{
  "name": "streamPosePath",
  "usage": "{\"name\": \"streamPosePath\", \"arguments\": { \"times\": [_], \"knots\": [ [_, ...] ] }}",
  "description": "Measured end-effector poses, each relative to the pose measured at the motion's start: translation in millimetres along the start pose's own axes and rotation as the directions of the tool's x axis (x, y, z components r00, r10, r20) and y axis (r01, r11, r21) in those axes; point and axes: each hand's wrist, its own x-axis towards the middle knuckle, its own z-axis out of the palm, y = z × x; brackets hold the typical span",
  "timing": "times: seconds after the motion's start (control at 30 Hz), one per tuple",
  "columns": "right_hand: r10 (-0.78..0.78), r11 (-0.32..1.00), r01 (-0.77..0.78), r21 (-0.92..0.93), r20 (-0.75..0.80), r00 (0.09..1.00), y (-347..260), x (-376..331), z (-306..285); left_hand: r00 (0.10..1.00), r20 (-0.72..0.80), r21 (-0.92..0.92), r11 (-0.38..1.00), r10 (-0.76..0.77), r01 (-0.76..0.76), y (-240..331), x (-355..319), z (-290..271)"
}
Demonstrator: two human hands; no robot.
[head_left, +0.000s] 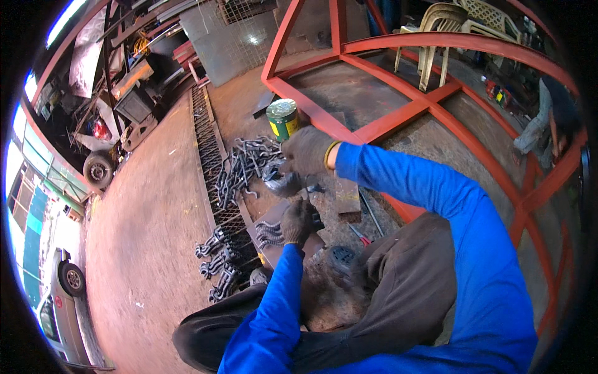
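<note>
My left hand [298,223], in a dark work glove, is closed above a flat metal plate [274,215]; a dark piece shows by its fingers, too small to name. A row of wavy dark metal pieces [269,234] lies on that plate. Farther out, my gloved right hand [306,149] is curled over a grey, shiny bundle [279,181]; what its fingers hold is hidden. Left of the bundle spreads a heap of bent metal hooks [248,163]. Just beyond the right hand stands a green and yellow can [283,118].
Red steel framing [398,118] fills the right side. Bundled metal pieces [219,265] lie on a floor grating [205,143]. Pliers with red handles [361,237] rest near my knee. Plastic chairs [436,31] stand behind; another person [548,118] is at far right.
</note>
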Motion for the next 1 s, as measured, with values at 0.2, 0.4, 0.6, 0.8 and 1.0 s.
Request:
{"name": "streamPosePath", "arguments": {
  "times": [0.2, 0.4, 0.6, 0.8, 1.0],
  "knots": [
    [0.250, 0.875, -0.168, 0.454, -0.127, 0.960, 96.1, -73.7, -22.9, 0.988, 0.118, -0.350, 0.926, -0.104, 0.139, 8.5, -3.9, -8.8],
    [0.442, 0.101, -0.542, 0.834, 0.451, 0.776, 94.0, -274.0, 151.2, 0.995, 0.101, -0.421, 0.906, -0.003, 0.045, 31.1, -14.7, -20.1],
    [0.424, -0.358, -0.608, 0.708, 0.704, 0.570, 36.8, -368.4, 227.6, 0.994, 0.008, -0.359, 0.927, -0.112, 0.107, 63.8, -20.5, -21.9],
    [0.384, -0.411, -0.619, 0.669, 0.743, 0.548, 29.7, -368.5, 238.9, 0.919, 0.323, -0.472, 0.803, -0.227, 0.365, 30.0, 2.9, -42.1],
    [0.371, -0.408, -0.632, 0.659, 0.752, 0.544, 44.0, -365.5, 236.1, 0.911, 0.353, -0.394, 0.849, -0.213, 0.351, 37.5, 4.6, -35.9]
  ]
}}
